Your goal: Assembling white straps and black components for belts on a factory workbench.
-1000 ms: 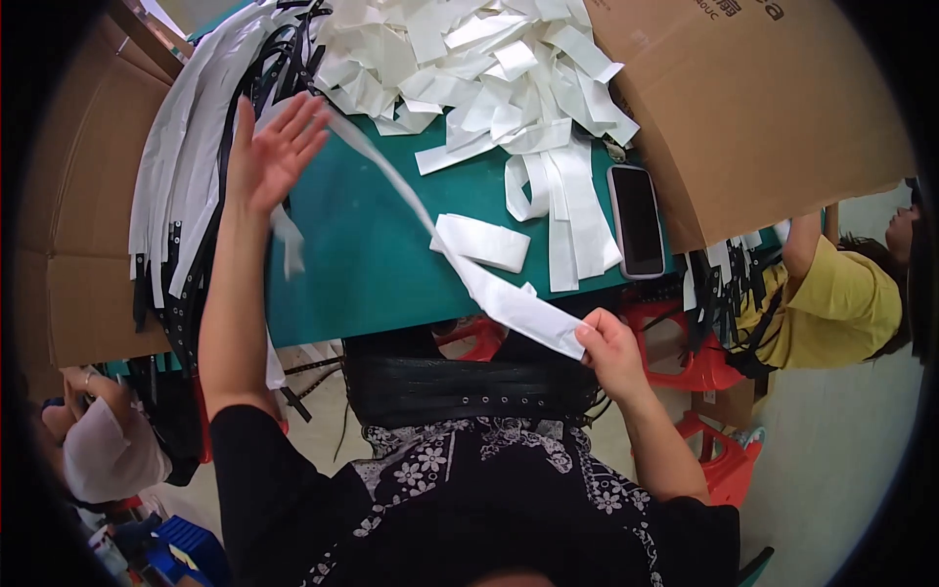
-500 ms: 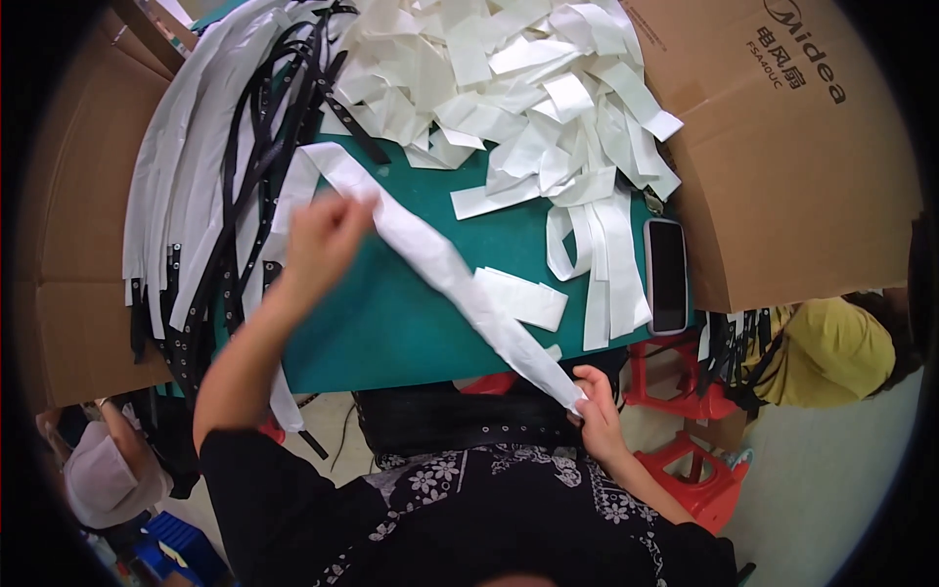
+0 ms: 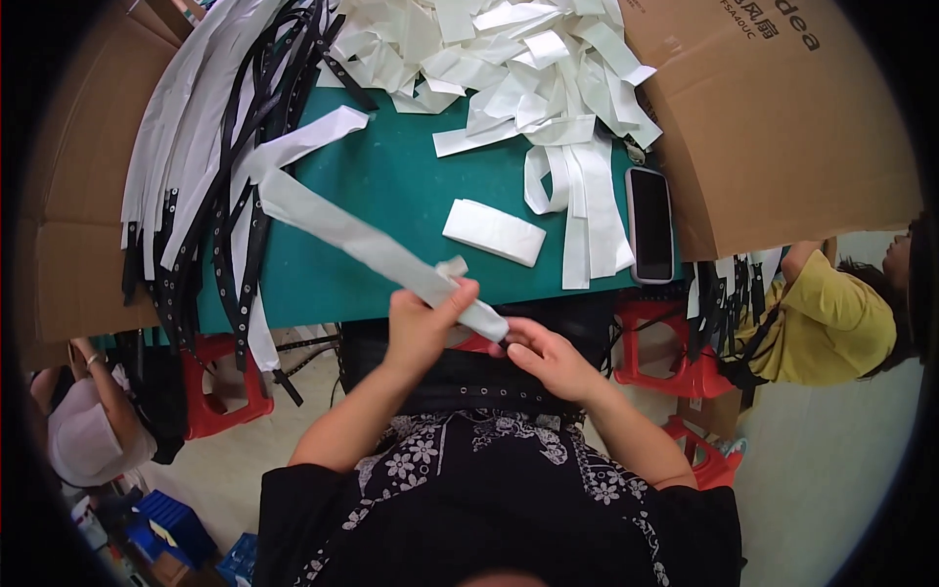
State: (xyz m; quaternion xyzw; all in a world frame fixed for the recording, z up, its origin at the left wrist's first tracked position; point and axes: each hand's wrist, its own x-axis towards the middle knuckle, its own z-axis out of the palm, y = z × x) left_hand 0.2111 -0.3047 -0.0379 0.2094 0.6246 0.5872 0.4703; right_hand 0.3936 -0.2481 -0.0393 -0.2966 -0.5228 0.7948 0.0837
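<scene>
A long white paper-like sleeve (image 3: 362, 235) runs from the left side of the table toward my body, bent sharply at its far part. My left hand (image 3: 425, 323) is closed around it near its close end, thumb on top. At that end the fingers of my right hand (image 3: 550, 360) pinch the tip, where a small dark bit shows; what it belongs to is hidden. A folded white strip (image 3: 494, 233) lies on the green tabletop (image 3: 391, 157) beyond my hands. Beside my left hand shows a small white piece (image 3: 452, 266).
At the left lie many white-sleeved strips (image 3: 181, 147) and black belts with eyelets (image 3: 230, 264). A heap of white strips (image 3: 509, 73) covers the far side. To the right are a phone (image 3: 650, 225) and a cardboard box (image 3: 773, 127). A person in yellow (image 3: 831, 328) sits beyond.
My left hand has come down from the far left along the sleeve to near my right hand. The sleeve's far part now lies folded over to the left. My right hand has shifted slightly left.
</scene>
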